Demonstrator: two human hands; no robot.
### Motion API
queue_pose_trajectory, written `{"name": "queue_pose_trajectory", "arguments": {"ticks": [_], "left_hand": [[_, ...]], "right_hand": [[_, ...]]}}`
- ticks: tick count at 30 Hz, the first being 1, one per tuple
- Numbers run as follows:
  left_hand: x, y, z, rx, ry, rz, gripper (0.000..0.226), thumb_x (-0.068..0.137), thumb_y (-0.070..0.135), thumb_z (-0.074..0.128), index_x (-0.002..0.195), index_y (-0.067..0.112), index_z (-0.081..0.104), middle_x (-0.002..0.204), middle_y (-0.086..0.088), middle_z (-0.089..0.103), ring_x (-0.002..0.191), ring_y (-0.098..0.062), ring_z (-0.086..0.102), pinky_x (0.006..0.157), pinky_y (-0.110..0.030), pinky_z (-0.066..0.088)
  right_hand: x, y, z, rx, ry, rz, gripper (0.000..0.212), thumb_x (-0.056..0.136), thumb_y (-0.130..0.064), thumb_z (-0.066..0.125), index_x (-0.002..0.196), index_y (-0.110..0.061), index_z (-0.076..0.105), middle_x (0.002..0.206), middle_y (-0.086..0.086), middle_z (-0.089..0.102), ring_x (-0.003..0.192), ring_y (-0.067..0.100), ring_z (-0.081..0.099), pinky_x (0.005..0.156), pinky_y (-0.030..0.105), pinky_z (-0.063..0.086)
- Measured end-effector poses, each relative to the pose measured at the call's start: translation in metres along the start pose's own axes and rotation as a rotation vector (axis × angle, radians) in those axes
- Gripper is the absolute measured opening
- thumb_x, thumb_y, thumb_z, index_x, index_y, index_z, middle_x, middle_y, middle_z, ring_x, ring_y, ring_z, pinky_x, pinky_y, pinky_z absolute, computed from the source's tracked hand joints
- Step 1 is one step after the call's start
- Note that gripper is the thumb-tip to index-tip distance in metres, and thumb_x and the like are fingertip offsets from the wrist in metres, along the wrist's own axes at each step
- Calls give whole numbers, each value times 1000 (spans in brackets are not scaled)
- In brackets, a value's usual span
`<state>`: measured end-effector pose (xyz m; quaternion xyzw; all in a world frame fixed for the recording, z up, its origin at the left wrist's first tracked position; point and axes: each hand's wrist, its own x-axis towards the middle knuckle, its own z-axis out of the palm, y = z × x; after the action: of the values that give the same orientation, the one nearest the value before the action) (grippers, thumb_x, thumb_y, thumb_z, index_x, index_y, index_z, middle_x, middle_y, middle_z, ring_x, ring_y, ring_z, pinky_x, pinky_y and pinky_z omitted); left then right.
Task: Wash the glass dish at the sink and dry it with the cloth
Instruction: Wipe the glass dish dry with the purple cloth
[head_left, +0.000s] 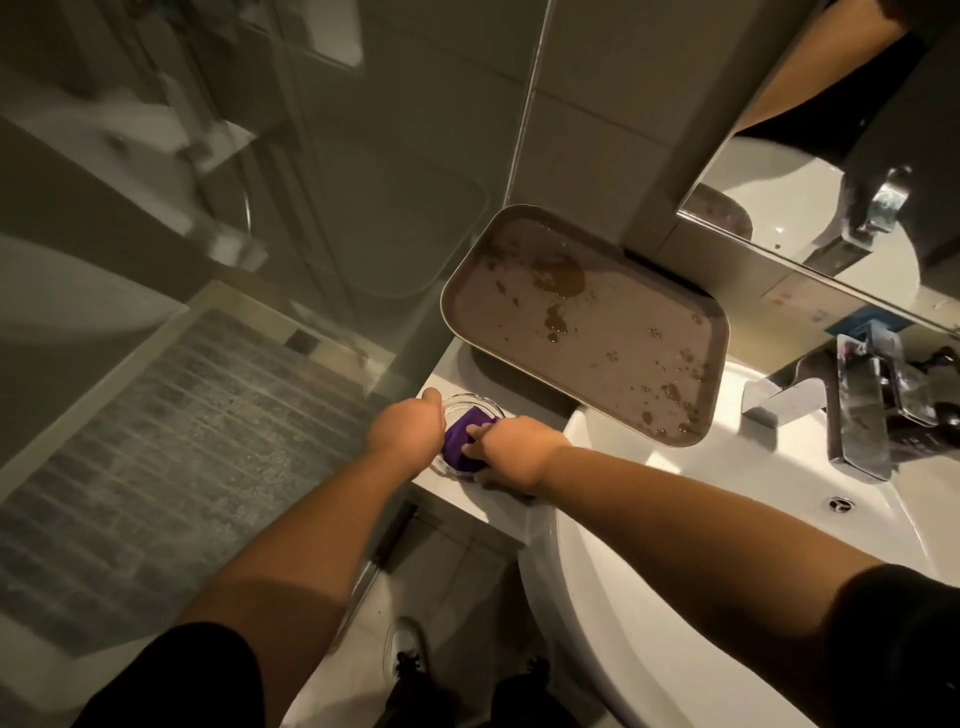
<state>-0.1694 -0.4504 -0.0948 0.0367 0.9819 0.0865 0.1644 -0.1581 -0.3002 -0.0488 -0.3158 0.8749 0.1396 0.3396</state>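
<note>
A small round clear glass dish (470, 404) sits on the white ledge left of the sink. A purple cloth (460, 441) lies bunched inside it. My left hand (406, 427) grips the dish's left rim, thumb over the edge. My right hand (511, 451) presses down on the cloth in the dish, fingers curled round the fabric. Both hands hide the near half of the dish.
A brown tray (587, 327) spotted with water lies on the ledge behind the dish, overhanging the white sink (727, 499). A chrome tap (852, 410) stands at the right under a mirror (831, 156). A glass shower screen and a grey mat (171, 447) lie to the left.
</note>
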Motion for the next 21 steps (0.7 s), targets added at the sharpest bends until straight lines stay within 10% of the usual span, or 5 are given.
{"name": "queue_pose_trajectory", "arguments": {"ticks": [9, 21], "left_hand": [[-22, 16, 12, -319, 6, -305, 30, 102, 20, 33, 121, 0, 46, 116, -23, 64, 107, -40, 62, 80, -41, 50], [17, 2, -6, 55, 14, 39, 27, 103, 23, 31, 114, 5, 47, 104, -19, 66, 91, -38, 63, 61, -38, 39]], "right_hand": [[4, -15, 10, 194, 129, 114, 46, 97, -21, 58, 143, -19, 49, 147, 7, 48, 124, 31, 55, 102, 39, 48], [-3, 13, -19, -67, -25, -26, 53, 103, -31, 46, 152, -18, 32, 159, 11, 30, 135, 35, 44, 110, 43, 40]]}}
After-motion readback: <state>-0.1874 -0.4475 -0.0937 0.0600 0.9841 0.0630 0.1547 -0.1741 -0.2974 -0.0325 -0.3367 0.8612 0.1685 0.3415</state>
